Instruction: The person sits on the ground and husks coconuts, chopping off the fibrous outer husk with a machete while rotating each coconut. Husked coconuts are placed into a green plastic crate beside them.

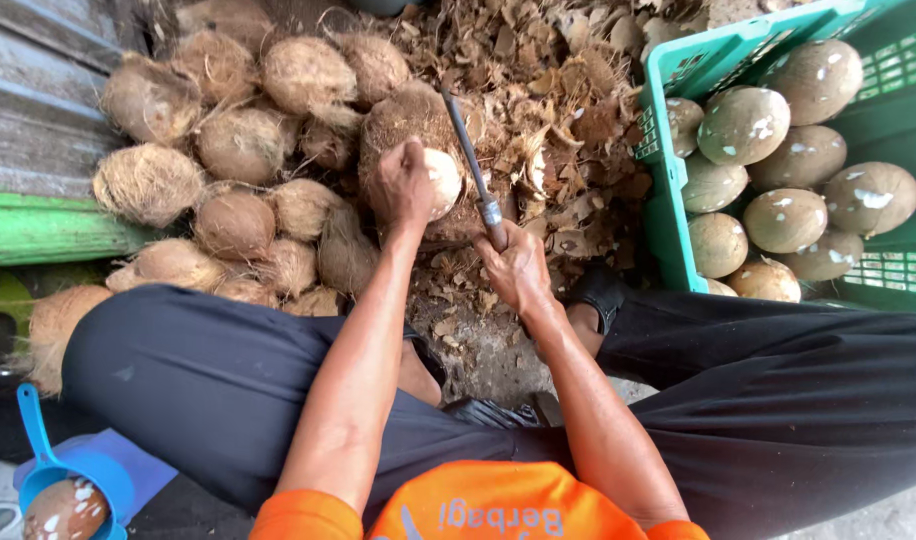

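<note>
Husk-strewn ground, coconut under left grip

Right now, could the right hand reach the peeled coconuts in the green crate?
Probably yes: the green crate sits open-topped beside the right hand, nothing between, but that hand is gripping a knife.

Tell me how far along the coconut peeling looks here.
Done: about ten peeled coconuts fill the green crate. In hand: the left hand steadies a partly peeled coconut while the right hand holds a knife. Left: a dozen or so hairy coconuts piled at left.
</note>
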